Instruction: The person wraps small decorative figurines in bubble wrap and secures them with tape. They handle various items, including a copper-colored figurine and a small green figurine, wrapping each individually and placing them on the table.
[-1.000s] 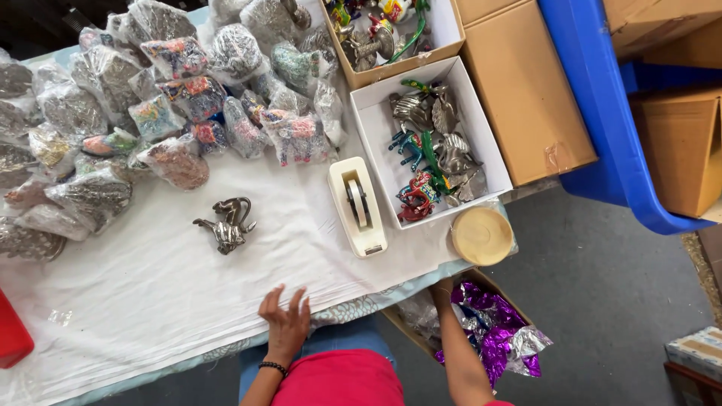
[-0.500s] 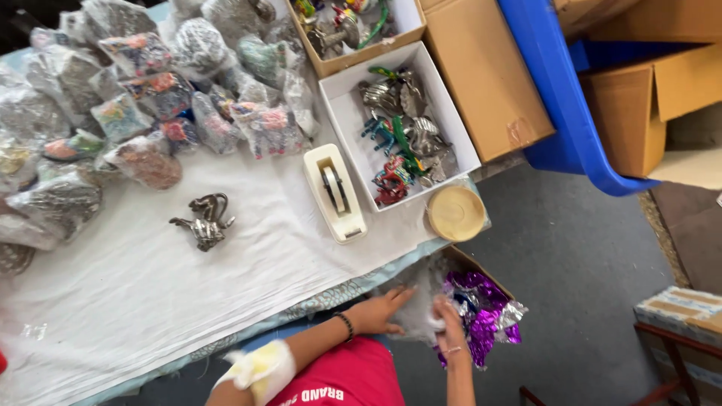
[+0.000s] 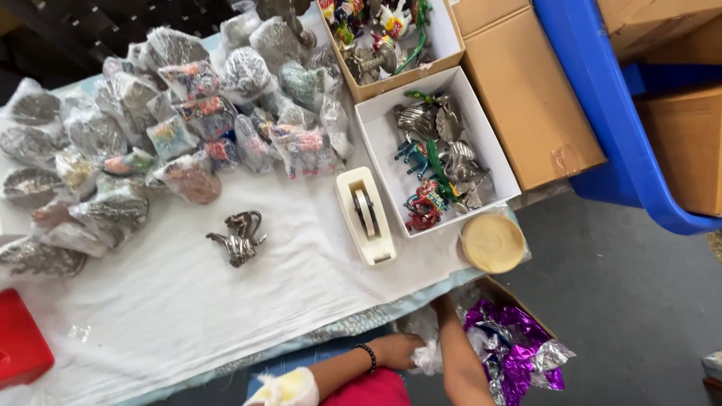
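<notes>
Below the near edge of the tabletop (image 3: pixel 150 316), which is covered by a white cloth, the left hand (image 3: pixel 398 349), with a dark bead bracelet at the wrist, has its fingers closed on a crumpled piece of clear plastic wrap (image 3: pixel 429 357). The right hand is hidden past the forearm, low beside an open cardboard box of shiny purple and silver foil (image 3: pixel 519 353), so its fingers cannot be told.

On the cloth near the right corner sits a round tan lidded container (image 3: pixel 492 242). Just left of it lies a cream tape dispenser (image 3: pixel 366 216), and further left a small silver metal figurine (image 3: pixel 239 238) stands alone. A red plastic object (image 3: pixel 19 338) shows at the left edge.

Behind the dispenser, a white open box (image 3: pixel 489 143) holds painted and silver metal figures. Toward the far edge, many figurines wrapped in clear plastic (image 3: pixel 150 135) are heaped, and a brown cardboard box (image 3: pixel 444 56) holds more figures.
</notes>
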